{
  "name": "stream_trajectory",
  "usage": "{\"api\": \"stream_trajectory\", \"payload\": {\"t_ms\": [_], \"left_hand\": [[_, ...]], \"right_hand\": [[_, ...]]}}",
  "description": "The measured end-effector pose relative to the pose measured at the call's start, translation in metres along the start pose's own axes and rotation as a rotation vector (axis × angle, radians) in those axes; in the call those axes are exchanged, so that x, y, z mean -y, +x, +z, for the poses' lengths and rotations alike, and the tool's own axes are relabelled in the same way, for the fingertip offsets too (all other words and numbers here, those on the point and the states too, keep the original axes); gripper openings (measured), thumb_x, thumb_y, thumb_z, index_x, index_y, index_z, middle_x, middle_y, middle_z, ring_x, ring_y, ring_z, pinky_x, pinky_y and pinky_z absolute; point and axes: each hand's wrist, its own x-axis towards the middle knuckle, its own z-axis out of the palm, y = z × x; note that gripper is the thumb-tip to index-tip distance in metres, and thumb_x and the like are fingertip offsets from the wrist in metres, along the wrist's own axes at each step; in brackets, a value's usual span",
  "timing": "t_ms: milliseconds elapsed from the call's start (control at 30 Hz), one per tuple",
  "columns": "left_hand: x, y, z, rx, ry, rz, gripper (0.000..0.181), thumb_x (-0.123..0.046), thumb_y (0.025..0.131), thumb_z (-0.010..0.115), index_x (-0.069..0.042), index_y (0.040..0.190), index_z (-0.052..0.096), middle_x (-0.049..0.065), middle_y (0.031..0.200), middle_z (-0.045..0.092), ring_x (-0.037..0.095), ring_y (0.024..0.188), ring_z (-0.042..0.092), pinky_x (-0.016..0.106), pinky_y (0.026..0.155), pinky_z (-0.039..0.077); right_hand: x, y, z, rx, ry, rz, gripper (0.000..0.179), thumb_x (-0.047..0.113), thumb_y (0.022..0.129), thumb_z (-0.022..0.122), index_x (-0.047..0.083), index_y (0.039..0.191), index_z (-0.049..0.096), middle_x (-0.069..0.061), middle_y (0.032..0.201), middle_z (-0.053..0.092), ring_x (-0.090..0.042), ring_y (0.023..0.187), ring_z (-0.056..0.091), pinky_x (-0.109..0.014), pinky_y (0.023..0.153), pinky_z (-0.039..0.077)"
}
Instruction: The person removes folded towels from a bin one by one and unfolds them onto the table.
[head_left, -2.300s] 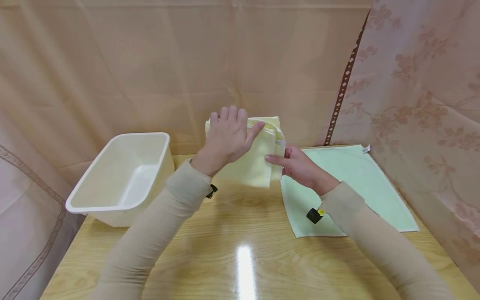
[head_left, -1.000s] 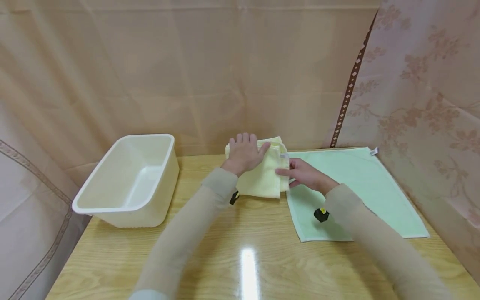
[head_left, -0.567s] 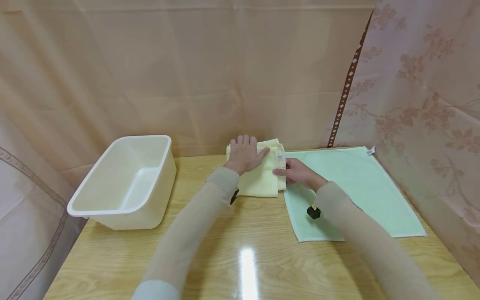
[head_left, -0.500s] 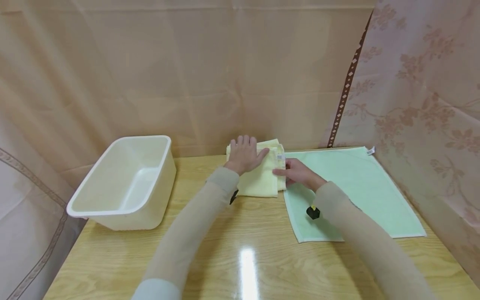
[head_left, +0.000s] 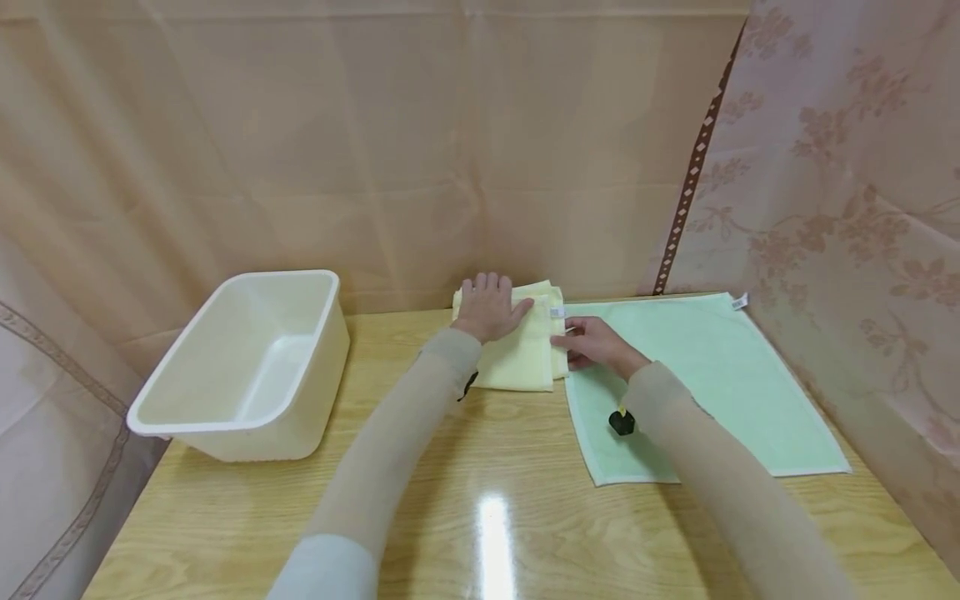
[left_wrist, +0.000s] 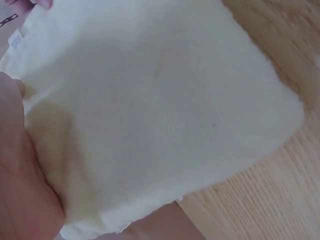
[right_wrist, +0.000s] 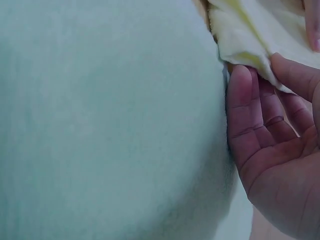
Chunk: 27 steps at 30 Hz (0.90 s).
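Note:
A pale yellow towel (head_left: 517, 367), folded into a layered square, lies at the back middle of the wooden table. My left hand (head_left: 487, 308) rests flat on its upper left part, fingers straight and thumb spread to the right. My right hand (head_left: 596, 343) is at the towel's right edge. In the right wrist view its thumb (right_wrist: 292, 72) lies over the edge, with some fingertips hidden beneath the cloth. A small white label (head_left: 557, 312) sticks out near that edge. The left wrist view is mostly filled by the yellow towel (left_wrist: 165, 110).
On the right, a mint green towel (head_left: 712, 375) is spread flat, partly under my right forearm. A cream plastic basin (head_left: 315, 392) stands at the left. Curtains (head_left: 405, 150) hang close behind the table (head_left: 420, 517) and along its sides.
Both hands and the yellow towel have come down from above the table and shifted slightly right. The towel now lies flat, and my right thumb overlaps its edge less than before.

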Motion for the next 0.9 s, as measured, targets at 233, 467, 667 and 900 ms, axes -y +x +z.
{"api": "stream_trajectory", "payload": {"t_ms": [233,467,667,900], "left_hand": [[0.003,0.008,0.007,0.003,0.011,0.006,0.065,-0.065,0.104,0.025,-0.007,0.122,0.049,0.011,0.122,0.051,0.030,0.116,0.043,0.046,0.097,0.033],[0.005,0.014,0.014,0.017,0.035,-0.011,0.065,-0.065,0.104,0.026,-0.007,0.126,0.048,0.011,0.125,0.050,0.030,0.120,0.042,0.047,0.100,0.032],[0.005,0.017,0.022,0.035,0.058,-0.020,0.066,-0.064,0.104,0.028,-0.007,0.130,0.048,0.012,0.128,0.051,0.030,0.123,0.043,0.046,0.100,0.034],[0.007,0.022,0.031,0.022,0.071,-0.024,0.066,-0.063,0.105,0.029,-0.007,0.134,0.047,0.013,0.130,0.051,0.031,0.123,0.043,0.047,0.101,0.033]], "right_hand": [[0.001,0.001,0.002,-0.036,0.060,0.012,0.040,0.019,0.099,0.069,-0.002,0.131,0.056,-0.005,0.092,0.071,-0.014,0.073,0.069,-0.030,0.068,0.059],[-0.008,0.010,0.007,-0.099,0.144,0.076,0.046,0.021,0.096,0.073,-0.001,0.134,0.058,0.002,0.090,0.072,-0.007,0.074,0.068,-0.023,0.069,0.057],[-0.015,0.013,0.006,-0.109,0.207,0.110,0.052,0.017,0.096,0.073,-0.001,0.140,0.053,0.002,0.091,0.071,-0.007,0.077,0.068,-0.023,0.070,0.058],[-0.012,0.014,0.005,-0.106,0.219,0.132,0.056,0.019,0.094,0.075,-0.001,0.141,0.052,0.001,0.093,0.071,-0.007,0.078,0.068,-0.023,0.071,0.058]]}}
